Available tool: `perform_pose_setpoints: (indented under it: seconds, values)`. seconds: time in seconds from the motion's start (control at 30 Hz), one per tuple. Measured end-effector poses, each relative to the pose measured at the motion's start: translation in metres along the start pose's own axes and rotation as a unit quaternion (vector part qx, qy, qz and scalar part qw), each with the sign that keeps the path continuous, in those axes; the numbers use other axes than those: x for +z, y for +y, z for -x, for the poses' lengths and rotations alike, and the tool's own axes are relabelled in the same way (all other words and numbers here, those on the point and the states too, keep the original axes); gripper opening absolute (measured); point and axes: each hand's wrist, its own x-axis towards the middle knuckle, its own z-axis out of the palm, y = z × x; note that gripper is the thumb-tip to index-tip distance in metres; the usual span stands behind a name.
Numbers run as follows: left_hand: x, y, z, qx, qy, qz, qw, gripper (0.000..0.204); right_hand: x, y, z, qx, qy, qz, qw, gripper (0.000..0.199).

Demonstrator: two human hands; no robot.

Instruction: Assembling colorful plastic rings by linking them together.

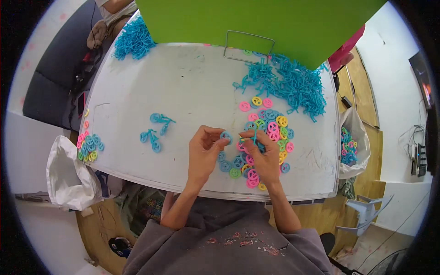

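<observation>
My left hand (pixel 205 149) pinches a light blue toy wheel (pixel 226 135) between thumb and fingertips. Close by on its right, my right hand (pixel 262 151) has its fingers closed around a blue plastic stick-like piece (pixel 255 136), partly hidden by the fingers. A small gap lies between the wheel and the right fingertips. Under and around the right hand spreads a pile of spoked wheels (pixel 273 131) in pink, blue, yellow and green. Left of my hands lie two blue pieces with wheels attached, an upper one (pixel 161 118) and a lower one (pixel 151 140).
Blue plastic pieces are heaped at the table's back right (pixel 298 85) and far left (pixel 134 40). A green panel (pixel 256 20) with a wire handle (pixel 250 33) stands behind. More wheels (pixel 90 145) sit at the left edge. White bags hang left (pixel 68 176) and right (pixel 362 160).
</observation>
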Motion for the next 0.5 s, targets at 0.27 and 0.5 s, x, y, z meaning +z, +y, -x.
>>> perform_pose_setpoints:
  seconds: [0.27, 0.5]
  values:
    - [-0.007, -0.005, 0.004, -0.029, -0.072, 0.060, 0.995, 0.017, 0.025, 0.006, 0.015, 0.052, 0.071, -0.114, 0.990, 0.015]
    - [-0.006, -0.008, 0.008, -0.006, -0.063, 0.059, 0.996, 0.017, 0.024, 0.005, 0.020, -0.023, 0.068, -0.017, 0.997, 0.013]
